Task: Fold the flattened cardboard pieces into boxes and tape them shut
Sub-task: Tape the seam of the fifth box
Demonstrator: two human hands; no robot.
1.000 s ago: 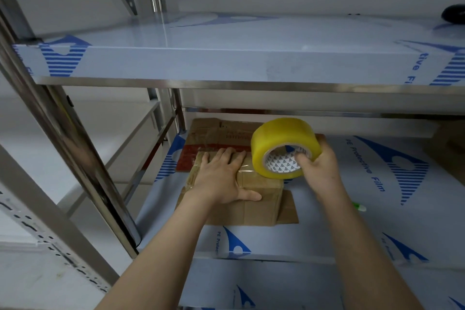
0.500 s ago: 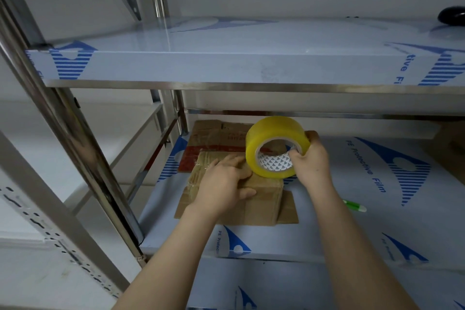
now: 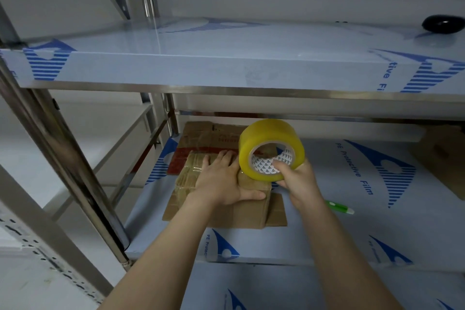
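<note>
Currently my flat left hand (image 3: 221, 180) pins the cardboard box (image 3: 241, 211), my right hand (image 3: 295, 180) grips the tape roll (image 3: 270, 141); skewed pulling risks wrinkles.

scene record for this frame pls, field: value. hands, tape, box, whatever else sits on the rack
left hand: flat, pressing down on the box top
right hand: grips the tape roll, fingers through its core
tape roll: yellow, at the box's top right edge; contact unclear
box: small, folded, clear tape over its top
flat cardboard: lying behind the box
green pen: right of the box
lower shelf: film-covered, carries all these
black object: upper shelf, far right
</note>
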